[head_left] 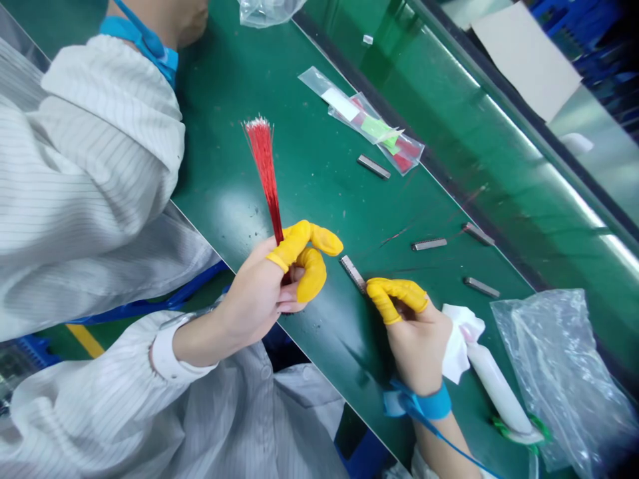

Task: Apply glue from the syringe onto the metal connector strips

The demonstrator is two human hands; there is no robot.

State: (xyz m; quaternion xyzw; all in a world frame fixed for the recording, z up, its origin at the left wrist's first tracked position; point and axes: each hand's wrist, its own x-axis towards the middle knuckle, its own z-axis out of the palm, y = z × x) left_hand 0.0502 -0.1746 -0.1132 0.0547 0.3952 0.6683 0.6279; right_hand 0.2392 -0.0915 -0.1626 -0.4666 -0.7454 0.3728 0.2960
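Observation:
My left hand (pixel 279 279), with yellow finger cots on the thumb and fingers, is closed around a bundle of thin red wires (pixel 265 169). The bundle stands up out of the fist and fans out at its whitish tips. To the right, my right hand (pixel 409 319) pinches the near end of a small metal connector (pixel 353 273) between finger and thumb, both in yellow cots. The connector's other end points toward my left fingertips, with a small gap between. A blue wrist strap (pixel 429 403) circles my right wrist.
More metal connectors lie ahead, including one on its own (pixel 373 166) and one with a thin wire (pixel 478 233). Clear bags with red contents (pixel 377 126), a white tube (pixel 502 392), white tissue (pixel 460 339) and a plastic bag (pixel 564 372) surround them. A co-worker's sleeve (pixel 110 133) is at left.

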